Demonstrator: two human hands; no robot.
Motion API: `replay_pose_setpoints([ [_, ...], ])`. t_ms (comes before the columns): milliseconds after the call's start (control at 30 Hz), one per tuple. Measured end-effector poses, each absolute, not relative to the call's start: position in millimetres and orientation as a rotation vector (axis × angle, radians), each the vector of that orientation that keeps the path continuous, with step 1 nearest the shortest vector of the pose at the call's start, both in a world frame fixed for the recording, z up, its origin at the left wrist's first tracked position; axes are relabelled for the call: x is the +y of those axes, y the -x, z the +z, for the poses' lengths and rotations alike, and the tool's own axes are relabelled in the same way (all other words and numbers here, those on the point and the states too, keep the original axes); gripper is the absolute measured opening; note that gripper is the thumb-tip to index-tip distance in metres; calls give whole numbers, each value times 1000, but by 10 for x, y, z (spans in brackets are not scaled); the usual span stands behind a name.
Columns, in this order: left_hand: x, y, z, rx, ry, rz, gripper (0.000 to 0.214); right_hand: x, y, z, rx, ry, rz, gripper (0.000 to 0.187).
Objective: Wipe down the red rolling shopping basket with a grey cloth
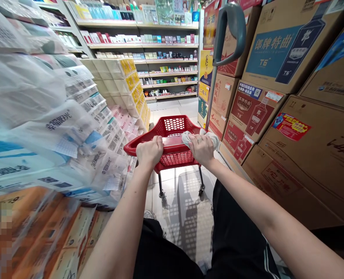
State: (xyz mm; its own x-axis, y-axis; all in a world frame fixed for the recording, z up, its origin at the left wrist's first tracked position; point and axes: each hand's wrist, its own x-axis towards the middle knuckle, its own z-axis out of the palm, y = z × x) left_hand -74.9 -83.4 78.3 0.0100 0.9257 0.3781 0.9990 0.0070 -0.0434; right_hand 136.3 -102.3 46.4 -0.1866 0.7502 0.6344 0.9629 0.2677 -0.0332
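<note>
A red plastic shopping cart [176, 149] stands in front of me on thin legs with casters. My left hand [150, 150] is closed round the left part of its handle bar. On the bar's right end my right hand [201, 147] presses a whitish cloth [212, 140], which bunches out on both sides of the fingers. Just beyond that hand rises a metal pole [211, 99] topped by a grey loop handle [230, 35]. The pole's lower end is hidden behind the cloth and cart.
Plastic-wrapped paper packs [73, 116] are piled along the left, with orange packs [44, 228] at lower left. Stacked cardboard cartons [276, 50] line the right side. Shelves of small boxes and bottles [142, 38] close off the far end. Pale floor tiles [174, 104] run between.
</note>
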Motion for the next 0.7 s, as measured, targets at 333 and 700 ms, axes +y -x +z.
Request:
replay_pose_setpoints([
  [333, -955, 607, 792, -1970, 2011, -362, 64, -612, -1293, 914, -2292, 1855, -126, 54],
  [700, -993, 500, 817, -2076, 1973, -405, 65, -1189, -1044, 605, -2017, 1509, -348, 47],
])
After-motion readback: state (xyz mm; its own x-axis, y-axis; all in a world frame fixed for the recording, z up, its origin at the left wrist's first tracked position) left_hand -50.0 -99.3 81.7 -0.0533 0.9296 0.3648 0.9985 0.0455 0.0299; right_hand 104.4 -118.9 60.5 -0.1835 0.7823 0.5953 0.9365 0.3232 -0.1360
